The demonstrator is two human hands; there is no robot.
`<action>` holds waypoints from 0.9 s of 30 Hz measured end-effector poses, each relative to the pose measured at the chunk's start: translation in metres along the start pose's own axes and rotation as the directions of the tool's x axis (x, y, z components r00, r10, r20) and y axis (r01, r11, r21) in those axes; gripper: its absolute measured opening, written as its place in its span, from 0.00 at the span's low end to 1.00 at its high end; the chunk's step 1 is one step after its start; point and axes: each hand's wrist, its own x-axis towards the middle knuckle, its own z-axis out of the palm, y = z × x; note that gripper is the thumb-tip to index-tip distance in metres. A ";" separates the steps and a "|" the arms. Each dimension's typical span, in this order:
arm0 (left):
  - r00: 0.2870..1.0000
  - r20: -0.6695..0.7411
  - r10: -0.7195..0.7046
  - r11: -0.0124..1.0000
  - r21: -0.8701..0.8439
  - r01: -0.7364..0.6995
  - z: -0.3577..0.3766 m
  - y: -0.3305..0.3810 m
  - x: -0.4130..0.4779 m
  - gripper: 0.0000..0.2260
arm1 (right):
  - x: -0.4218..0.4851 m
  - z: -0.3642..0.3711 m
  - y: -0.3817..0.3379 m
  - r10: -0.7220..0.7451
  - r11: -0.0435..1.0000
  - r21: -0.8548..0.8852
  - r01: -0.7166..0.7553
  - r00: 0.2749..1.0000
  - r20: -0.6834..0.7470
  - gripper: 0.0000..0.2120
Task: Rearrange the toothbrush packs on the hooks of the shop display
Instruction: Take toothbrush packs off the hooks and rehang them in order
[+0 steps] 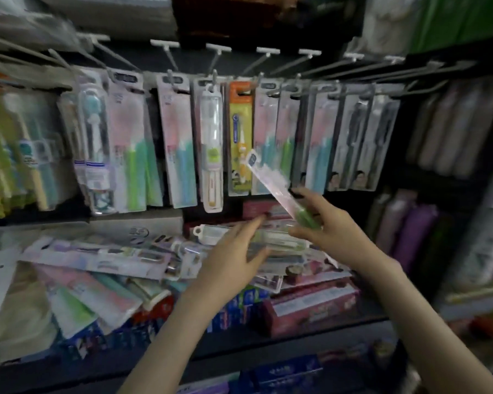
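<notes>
One pack (271, 180) tilted below hooks (214, 75) | held in right grip (322, 228) | left grip (231, 257) wide, fingers straight, over near shelf pile (97, 260)

Print on toothbrush packs (180, 143) — too blurred to read.

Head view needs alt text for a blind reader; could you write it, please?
A person's right hand holds a toothbrush pack tilted up toward hanging packs on hooks; the left hand reaches, fingers straight, over loose packs beneath.
</notes>
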 end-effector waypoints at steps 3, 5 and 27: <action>0.998 -0.039 -0.055 0.981 0.183 0.061 0.017 -0.007 0.016 0.28 | 0.010 -0.024 0.047 0.080 0.987 -0.140 -0.074 0.996 0.033 0.28; 0.995 -0.073 -0.071 0.967 0.239 0.086 0.026 -0.011 0.024 0.31 | 0.019 -0.031 0.070 0.127 0.971 -0.215 -0.100 0.985 0.113 0.27; 0.989 0.090 -0.120 0.781 0.624 0.038 0.050 -0.030 0.046 0.42 | 0.061 0.004 0.105 0.124 0.968 -0.252 -0.013 0.894 0.431 0.25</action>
